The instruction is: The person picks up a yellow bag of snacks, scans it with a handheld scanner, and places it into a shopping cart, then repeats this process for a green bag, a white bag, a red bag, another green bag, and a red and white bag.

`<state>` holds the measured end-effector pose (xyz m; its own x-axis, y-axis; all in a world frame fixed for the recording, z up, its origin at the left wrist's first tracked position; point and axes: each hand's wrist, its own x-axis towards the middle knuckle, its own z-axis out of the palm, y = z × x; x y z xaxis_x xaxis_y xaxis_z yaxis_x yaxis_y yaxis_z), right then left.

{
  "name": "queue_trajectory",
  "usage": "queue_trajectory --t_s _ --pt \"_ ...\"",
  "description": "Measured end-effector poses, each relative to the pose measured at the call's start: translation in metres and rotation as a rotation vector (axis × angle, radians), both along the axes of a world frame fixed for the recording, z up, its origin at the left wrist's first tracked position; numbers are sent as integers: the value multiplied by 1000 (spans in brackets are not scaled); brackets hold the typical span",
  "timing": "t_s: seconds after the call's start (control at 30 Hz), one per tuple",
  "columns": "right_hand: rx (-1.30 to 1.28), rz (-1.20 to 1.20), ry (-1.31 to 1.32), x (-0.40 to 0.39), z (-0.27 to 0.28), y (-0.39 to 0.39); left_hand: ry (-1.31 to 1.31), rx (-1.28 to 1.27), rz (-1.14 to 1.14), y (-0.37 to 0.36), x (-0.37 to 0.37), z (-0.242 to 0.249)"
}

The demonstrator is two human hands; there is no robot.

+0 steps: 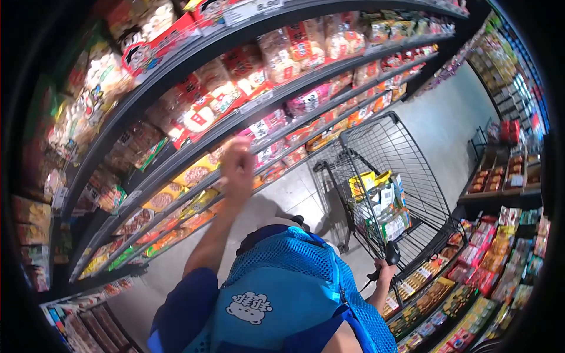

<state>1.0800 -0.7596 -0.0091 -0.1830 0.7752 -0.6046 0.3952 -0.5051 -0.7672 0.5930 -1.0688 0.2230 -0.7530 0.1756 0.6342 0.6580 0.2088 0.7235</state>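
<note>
My left hand [238, 167] is raised in front of the snack shelves, apart from the packets behind it. Motion smears its fingers, so I cannot make out their shape or anything in them. At the right, my right hand [385, 273] is closed around the handle [375, 275] of a black wire shopping cart [421, 170]. Inside the cart lie several packaged goods, among them a yellow packet [362, 185] and a green-and-white packet [393, 223]. A blue mesh vest with a white cartoon bear [250, 307] covers my front.
Long tiered shelves [282, 79] of bagged snacks curve along the left. A price label [253, 10] sits on the top edge. Low displays of packets [477, 253] line the right side, close to the cart. Grey floor [456, 112] runs beyond the cart.
</note>
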Motion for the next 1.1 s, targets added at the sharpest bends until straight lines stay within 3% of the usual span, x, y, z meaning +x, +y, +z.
queue_trajectory --t_s 0.03,0.07,0.13,0.2,0.23,0.3,0.47,0.53,0.6,0.73,0.8,0.87,1.0,1.03,1.1 --pt "9 4 -5 -3 3 1 127 16 154 -22 -17 25" --pt "-2 23 0 -8 -6 10 -73 130 308 -32 -19 31" --pt "86 -31 20 -30 18 2 -36 207 377 -53 -47 54" --pt "107 -29 38 -27 6 8 -215 -64 598 -66 -68 61" --pt "119 -83 56 -31 8 5 -298 -101 587 -70 -79 62" --pt "104 -51 63 -34 -8 13 -377 -101 549 -73 -91 64" --pt "184 25 82 -35 23 0 -373 135 333 -80 -106 69" --pt "197 76 39 -22 -3 10 -317 23 444 -72 -95 86" --pt "215 92 12 -9 -11 10 -555 230 334 -79 -99 93" --pt "227 86 -2 -6 3 3 -584 457 162 -70 -79 99" --pt "232 82 43 -9 -2 4 -509 591 36 -60 -53 81" --pt "279 114 36 -2 -13 7 -638 589 -46 -50 -9 78" --pt "327 192 89 -47 43 -6 -839 594 -365 -5 68 36" --pt "346 247 95 -62 65 -9 -1014 361 -430 -9 63 4" --pt "320 301 192 -95 110 -16 -1082 389 -510 8 83 -44"
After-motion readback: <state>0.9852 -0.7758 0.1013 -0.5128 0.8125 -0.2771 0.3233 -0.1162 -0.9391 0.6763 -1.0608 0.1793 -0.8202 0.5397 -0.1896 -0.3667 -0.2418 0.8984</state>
